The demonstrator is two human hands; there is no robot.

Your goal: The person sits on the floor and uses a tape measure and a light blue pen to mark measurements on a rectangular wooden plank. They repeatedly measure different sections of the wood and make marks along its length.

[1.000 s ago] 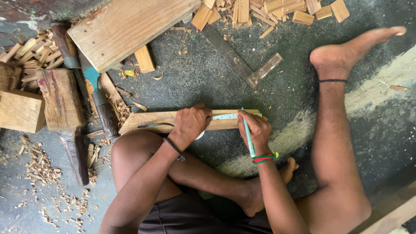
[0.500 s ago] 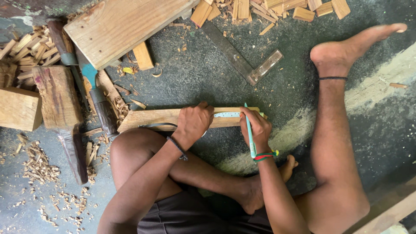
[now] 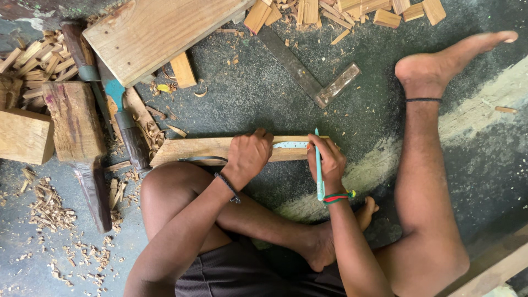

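Observation:
A long flat wooden piece (image 3: pixel 192 149) lies on the dark floor in front of my crossed legs. My left hand (image 3: pixel 248 157) presses down on its middle and pins a white measuring tape (image 3: pixel 291 144) flat along it. My right hand (image 3: pixel 326 160) is closed around a light green pen (image 3: pixel 318 170), its tip touching the wood near the piece's right end, beside the tape. Both wrists wear bands.
A metal try square (image 3: pixel 308 74) lies beyond the piece. A wide plank (image 3: pixel 154 33), a hatchet with a teal-wrapped handle (image 3: pixel 121 118), wood blocks (image 3: pixel 71 118) and shavings crowd the left. Small offcuts (image 3: pixel 341 11) lie at the top. My right leg (image 3: pixel 423 165) stretches along the right.
Both hands and the wooden piece keep their places; the pen stays at the wood's right end. Only the camera view shifts slightly.

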